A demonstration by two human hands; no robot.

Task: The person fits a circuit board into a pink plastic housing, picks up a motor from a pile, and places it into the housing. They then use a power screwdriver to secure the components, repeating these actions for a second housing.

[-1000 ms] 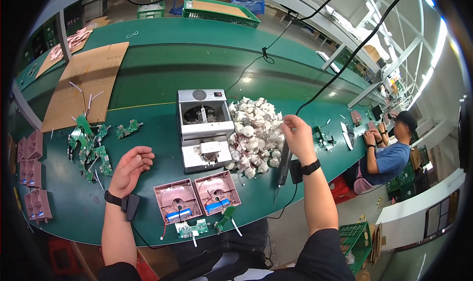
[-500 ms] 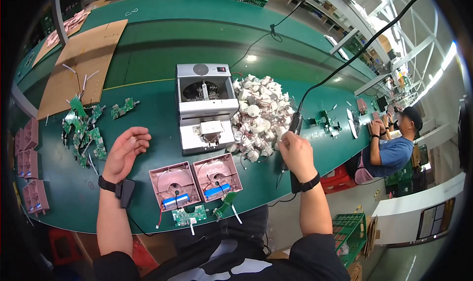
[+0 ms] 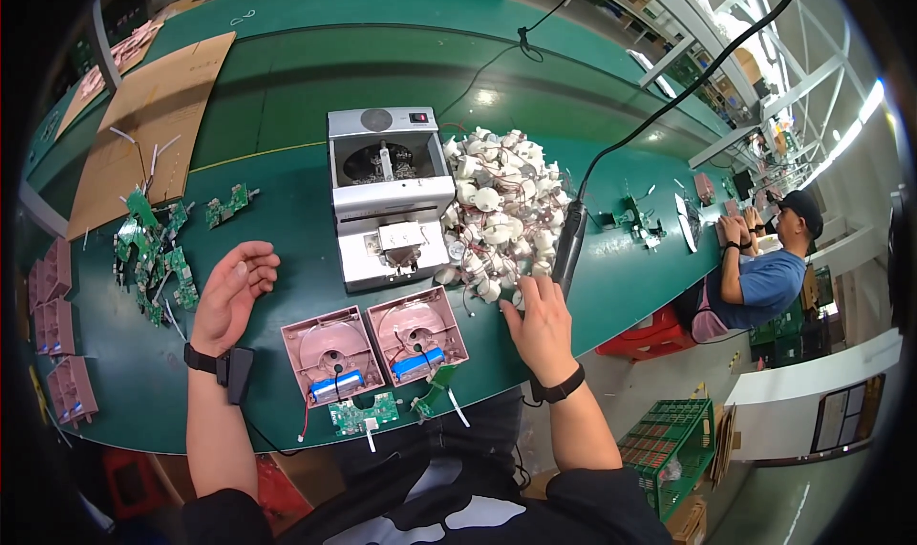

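My right hand (image 3: 543, 333) is at the front edge of a heap of white wired plastic parts (image 3: 497, 201), thumb and fingers closed around one white part (image 3: 518, 299) that is partly hidden. Just behind it hangs a black electric screwdriver (image 3: 570, 244) on a cable, apart from the fingers. My left hand (image 3: 232, 295) holds nothing, palm turned inward with loosely bent fingers, over the table left of two pink housings (image 3: 330, 344). Each housing has a blue battery (image 3: 417, 364) and wires inside. Green circuit boards (image 3: 365, 414) are in front of them.
A silver screw feeder (image 3: 392, 201) stands behind the housings. Loose circuit boards (image 3: 153, 249) and a cardboard sheet (image 3: 158, 115) lie at left, beside more pink housings (image 3: 59, 327). A co-worker (image 3: 769, 268) sits at far right; a green crate (image 3: 673, 440) stands below the table.
My right hand has left the screwdriver and moved left to the front of the white heap. The left hand stays nearly in place. The whole view has shifted slightly.
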